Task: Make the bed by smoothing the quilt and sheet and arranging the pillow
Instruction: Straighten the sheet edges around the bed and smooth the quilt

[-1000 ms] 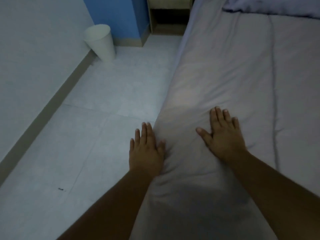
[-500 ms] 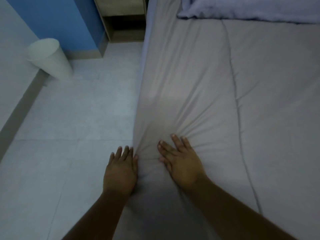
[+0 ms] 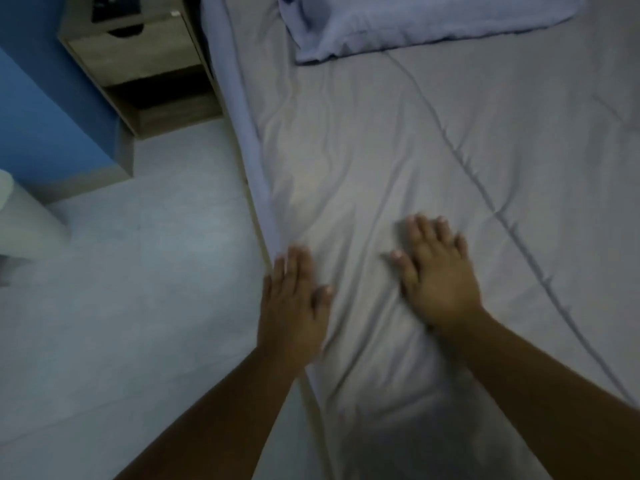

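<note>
— Where are the hands?
— Left hand point(image 3: 294, 303) flat, fingers released, at the quilt's point(image 3: 398, 161) side edge beside the sheet point(image 3: 242, 116); right hand point(image 3: 438, 275) spread flat further in, gripping nothing.
— And open room?
— Bare floor point(image 3: 156, 289) left of the bed; nightstand point(image 3: 138, 64) and pillow point(image 3: 415, 22) well ahead.

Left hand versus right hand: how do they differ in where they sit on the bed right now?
The left hand lies along the bed's side edge with fingers together; the right hand rests further in on the quilt, fingers spread. The right hand also reaches nearer the pillow. Both are flat, palms down, holding nothing.
</note>
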